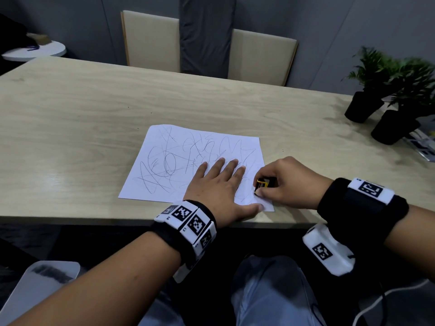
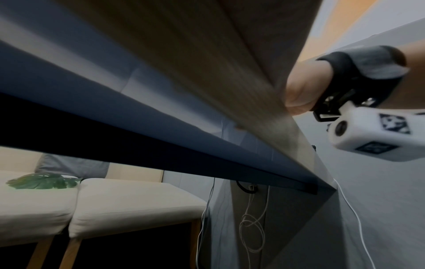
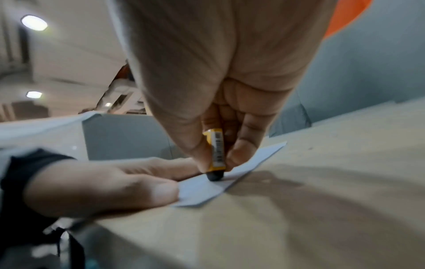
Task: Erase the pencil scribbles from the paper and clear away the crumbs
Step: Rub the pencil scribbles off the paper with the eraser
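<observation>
The white sheet of paper covered in pencil scribbles [image 1: 188, 161] lies near the front edge of the pale wooden table [image 1: 94, 109], its right front corner almost at that edge. The left hand [image 1: 216, 187] presses flat on it, fingers straight, while the right hand [image 1: 287, 182] pinches a black eraser in a yellow sleeve [image 3: 216, 156], tip down on that corner. Bare tabletop lies left and beyond; two potted green plants in black pots [image 1: 381, 114] stand at the far right edge.

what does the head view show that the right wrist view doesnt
Only the head view shows the pencil scribbles across the paper, the two potted plants and the chairs. Only the right wrist view shows the eraser tip pressed against the paper's near corner, and ceiling lights. Both show the left hand flat on the paper, the right hand pinching the eraser, and the table.
</observation>
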### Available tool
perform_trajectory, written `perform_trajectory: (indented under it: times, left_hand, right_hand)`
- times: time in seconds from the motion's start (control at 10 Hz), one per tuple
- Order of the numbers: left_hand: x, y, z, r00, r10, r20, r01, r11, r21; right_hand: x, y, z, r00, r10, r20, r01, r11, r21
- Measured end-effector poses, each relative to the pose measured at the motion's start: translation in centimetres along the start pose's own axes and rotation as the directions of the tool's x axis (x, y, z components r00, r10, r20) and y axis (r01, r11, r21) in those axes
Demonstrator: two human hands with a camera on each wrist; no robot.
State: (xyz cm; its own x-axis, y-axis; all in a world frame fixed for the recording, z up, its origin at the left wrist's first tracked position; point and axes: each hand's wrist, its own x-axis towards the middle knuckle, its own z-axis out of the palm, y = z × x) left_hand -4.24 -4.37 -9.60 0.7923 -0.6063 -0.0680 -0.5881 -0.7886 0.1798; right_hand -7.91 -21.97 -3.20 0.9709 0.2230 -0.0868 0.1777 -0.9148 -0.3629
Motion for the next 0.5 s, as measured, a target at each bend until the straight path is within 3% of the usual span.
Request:
perform_trajectory:
  times: [0.5]
  left_hand:
    - [0.10, 0.04, -0.05, 1.000, -0.003, 0.009, 0.003, 1.000, 0.005]
  right_hand:
    - [-0.20, 0.23, -0.12, 1.000, 0.007, -0.019, -0.007, 1.000, 0.003]
